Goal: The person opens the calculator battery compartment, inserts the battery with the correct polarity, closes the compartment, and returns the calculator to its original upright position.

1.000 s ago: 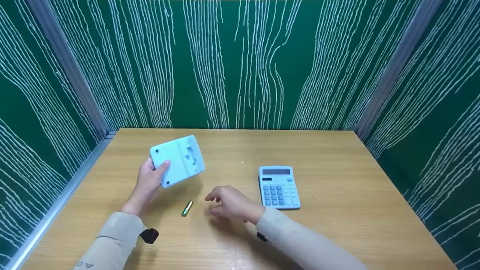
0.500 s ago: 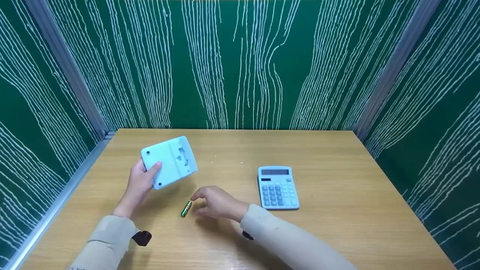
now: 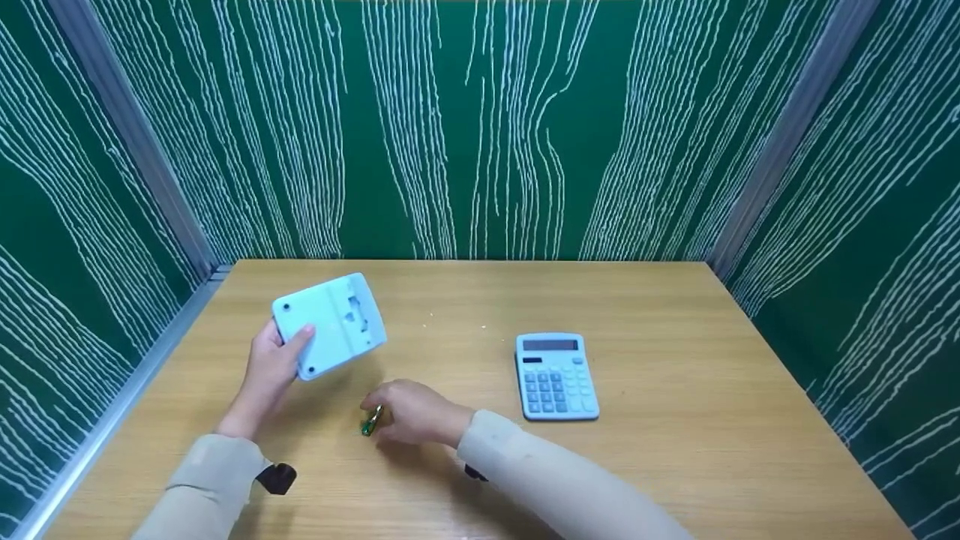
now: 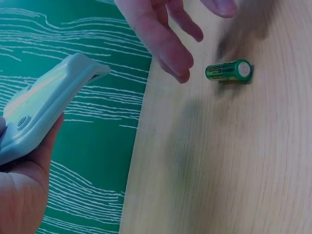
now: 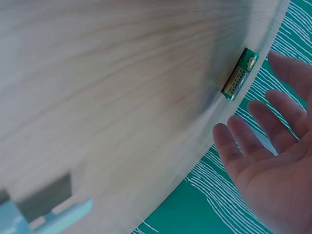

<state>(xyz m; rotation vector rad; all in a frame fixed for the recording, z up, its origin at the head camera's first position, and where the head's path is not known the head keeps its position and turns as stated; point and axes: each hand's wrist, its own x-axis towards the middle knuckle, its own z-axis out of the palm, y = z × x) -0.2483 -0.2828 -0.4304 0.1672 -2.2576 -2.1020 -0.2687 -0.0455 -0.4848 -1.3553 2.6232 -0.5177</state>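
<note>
My left hand [image 3: 271,367] grips a light blue calculator [image 3: 326,326] by one end, thumb across its back. The underside faces the head camera, and a battery compartment [image 3: 357,313] without a cover shows there. A green and gold battery [image 3: 373,420] lies on the wooden table; both wrist views show it lying on its side. Close over it is my right hand [image 3: 416,412], fingers spread and loosely bent. In the right wrist view these fingers [image 5: 280,117] stand apart from the battery [image 5: 240,74], and the left wrist view also shows a gap.
A second light blue calculator [image 3: 557,375] lies face up on the table [image 3: 675,345], right of my right hand. Green walls with white lines [image 3: 510,127] enclose the back and sides. Several tiny white specks lie mid-table.
My right hand has moved left to the battery. My left hand has shifted slightly left with the calculator. The battery and the other calculator have stayed in place.
</note>
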